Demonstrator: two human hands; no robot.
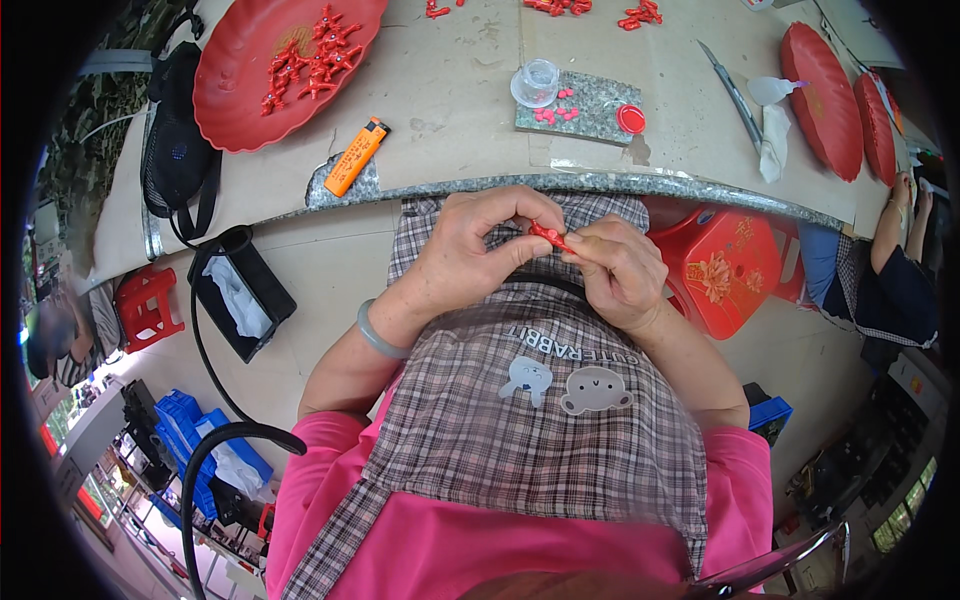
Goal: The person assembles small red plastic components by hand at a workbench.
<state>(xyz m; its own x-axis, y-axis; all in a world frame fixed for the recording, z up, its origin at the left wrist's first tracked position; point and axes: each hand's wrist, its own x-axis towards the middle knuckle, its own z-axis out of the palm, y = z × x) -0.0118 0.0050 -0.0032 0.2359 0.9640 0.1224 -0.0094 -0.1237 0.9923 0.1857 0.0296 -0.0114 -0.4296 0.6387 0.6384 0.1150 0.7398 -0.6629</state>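
Just in front of the table's near edge, my left hand (478,243) and my right hand (618,268) pinch a small glossy red piece (550,237) between them. Thumbs and fingertips cover much of it, so its full shape is hidden. Similar red figure-like pieces (312,62) lie in a large red scalloped plate (228,100) at the far left. More red pieces (640,14) rest at the table's far edge. Beyond my hands, a stone slab (600,92) bears a small clear cup (538,84), several pink bits (557,114) and a red cap (630,119).
An orange lighter (357,157) lies near the table edge. To the right are a craft knife (730,92), a white squeeze bottle (774,91), a crumpled tissue (773,143) and a red plate (822,100). A red stool (722,270) stands below; another person sits at far right.
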